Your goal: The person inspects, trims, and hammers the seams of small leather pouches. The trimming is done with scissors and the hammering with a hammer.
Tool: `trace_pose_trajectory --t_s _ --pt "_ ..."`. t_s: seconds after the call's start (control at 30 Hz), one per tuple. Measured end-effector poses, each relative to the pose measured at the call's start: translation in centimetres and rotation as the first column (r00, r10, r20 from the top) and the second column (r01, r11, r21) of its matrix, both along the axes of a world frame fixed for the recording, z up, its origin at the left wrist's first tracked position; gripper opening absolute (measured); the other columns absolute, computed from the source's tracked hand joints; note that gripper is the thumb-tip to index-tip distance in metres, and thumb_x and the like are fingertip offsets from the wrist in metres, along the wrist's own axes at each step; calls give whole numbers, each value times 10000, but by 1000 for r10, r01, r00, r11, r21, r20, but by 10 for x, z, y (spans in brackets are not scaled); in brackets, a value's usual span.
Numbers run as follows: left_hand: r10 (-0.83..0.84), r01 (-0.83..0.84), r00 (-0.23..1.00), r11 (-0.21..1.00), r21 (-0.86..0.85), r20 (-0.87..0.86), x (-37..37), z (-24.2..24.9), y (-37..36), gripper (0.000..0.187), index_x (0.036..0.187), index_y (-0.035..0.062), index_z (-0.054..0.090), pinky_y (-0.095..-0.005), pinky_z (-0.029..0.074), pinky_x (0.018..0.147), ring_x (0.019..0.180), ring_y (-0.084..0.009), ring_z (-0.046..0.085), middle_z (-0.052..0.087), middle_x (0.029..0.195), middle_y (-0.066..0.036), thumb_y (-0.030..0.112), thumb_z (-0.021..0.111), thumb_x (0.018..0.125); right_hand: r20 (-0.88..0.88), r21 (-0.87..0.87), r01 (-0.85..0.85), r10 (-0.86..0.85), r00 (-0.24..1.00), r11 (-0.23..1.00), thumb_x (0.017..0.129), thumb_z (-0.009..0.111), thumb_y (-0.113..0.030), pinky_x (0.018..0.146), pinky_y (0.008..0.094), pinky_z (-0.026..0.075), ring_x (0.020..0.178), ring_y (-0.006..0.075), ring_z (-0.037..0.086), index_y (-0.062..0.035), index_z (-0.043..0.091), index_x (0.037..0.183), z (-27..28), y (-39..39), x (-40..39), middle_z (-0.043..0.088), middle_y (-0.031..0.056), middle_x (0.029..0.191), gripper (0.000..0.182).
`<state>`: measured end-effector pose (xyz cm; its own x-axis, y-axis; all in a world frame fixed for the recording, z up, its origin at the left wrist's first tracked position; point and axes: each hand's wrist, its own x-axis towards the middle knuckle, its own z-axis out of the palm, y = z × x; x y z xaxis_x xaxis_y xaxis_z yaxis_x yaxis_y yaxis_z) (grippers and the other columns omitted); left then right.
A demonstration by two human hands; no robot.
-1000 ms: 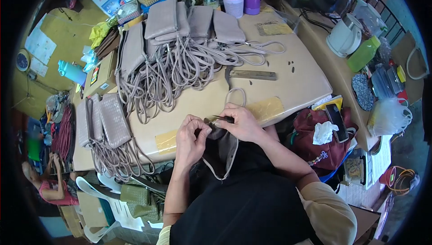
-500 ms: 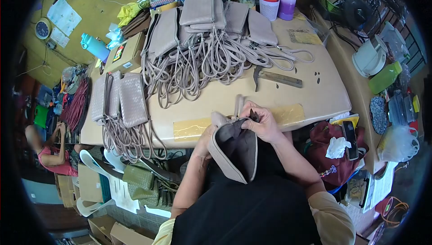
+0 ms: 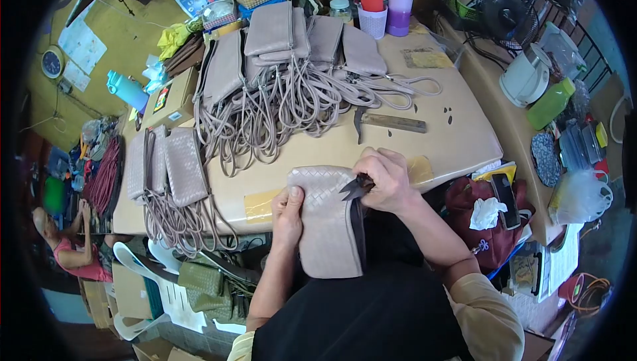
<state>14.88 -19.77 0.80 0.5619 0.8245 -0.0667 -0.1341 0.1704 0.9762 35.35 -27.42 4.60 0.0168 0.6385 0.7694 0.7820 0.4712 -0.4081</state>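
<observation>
A beige woven-pattern pouch (image 3: 325,228) is held upright before my body, its zip edge and dark lining on the right side. My left hand (image 3: 287,218) grips its left edge, with the thumb lying on the front. Closed around a pair of dark thread snips (image 3: 353,188), my right hand (image 3: 383,178) is at the pouch's upper right corner. The snips' blades point left across that corner and stand apart. The pouch's strap is not visible; my right hand may hide it.
Piled pouches with looped straps (image 3: 279,36) cover the table's far side; more pouches (image 3: 186,168) lie at left. A hammer (image 3: 391,122) rests on the padded table (image 3: 451,122). A maroon bag (image 3: 474,225) is at right. Another person (image 3: 83,248) sits far left.
The pouch has turned from its open, lining-showing mouth to its flat woven face. My left hand has shifted to its left edge. The snips' blades now show in my right hand.
</observation>
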Motion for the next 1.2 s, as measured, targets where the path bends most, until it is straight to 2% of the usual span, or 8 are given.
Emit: trace_pose_trajectory --t_s 0.2,0.3,0.57,0.67,0.73,0.83,1.03,1.2 --pt "-95 93 988 995 20 124 5 13 17 290 1037 -17 659 -258 485 745 815 -103 608 677 937 -59 239 654 902 -222 93 9 12 975 996 626 643 18 530 372 458 545 290 574 -63 526 875 -11 1 -16 540 66 614 287" --pt "-47 39 994 996 81 96 -6 14 28 283 1009 -18 672 -246 483 713 783 -93 600 678 903 -44 240 668 893 -266 -406 -44 -72 961 913 712 680 -90 696 408 507 820 347 637 -98 579 1023 -5 -2 14 612 132 860 327" --pt "-19 7 991 996 86 135 -24 1 26 256 1019 -14 673 -251 477 735 811 -91 594 677 909 -31 204 676 885 329 -440 505 -390 860 742 745 705 -150 854 413 456 977 344 582 -49 595 1082 -47 -11 74 570 117 1069 368" --pt "-43 26 992 990 140 117 -21 -1 23 251 1031 -15 669 -247 474 746 826 -91 592 675 915 -31 194 668 891 198 -319 468 -425 883 824 796 694 -154 888 401 427 1038 278 572 -28 597 1084 -32 -12 54 588 108 1073 329" --pt "-54 38 995 983 177 86 -18 3 19 252 1043 -15 665 -245 472 752 835 -90 590 674 920 -30 189 662 895 -617 -293 -274 38 786 916 852 676 -174 790 362 451 918 187 602 -24 621 1047 -14 -9 21 634 92 969 252" --pt "112 -107 994 925 363 6 3 32 2 231 979 -6 642 -223 443 704 793 -78 547 629 843 3 218 608 935 -758 -444 -520 3 652 729 881 666 -222 687 343 461 769 131 592 -12 638 990 1 -10 -8 654 90 837 238" --pt "328 -252 944 776 578 -29 -4 16 -2 321 754 13 512 -264 317 520 585 -91 350 394 602 6 234 502 986 -206 -343 -27 -47 977 939 875 662 -152 588 288 427 618 111 524 5 598 873 -2 -7 -21 550 76 650 169" --pt "327 -149 933 735 661 -153 -10 27 -2 247 844 11 557 -287 385 558 597 -144 449 482 647 -33 203 489 982 -532 -405 -237 -17 847 883 849 677 -105 593 271 421 662 92 532 5 588 851 -12 -6 -20 581 47 717 142"
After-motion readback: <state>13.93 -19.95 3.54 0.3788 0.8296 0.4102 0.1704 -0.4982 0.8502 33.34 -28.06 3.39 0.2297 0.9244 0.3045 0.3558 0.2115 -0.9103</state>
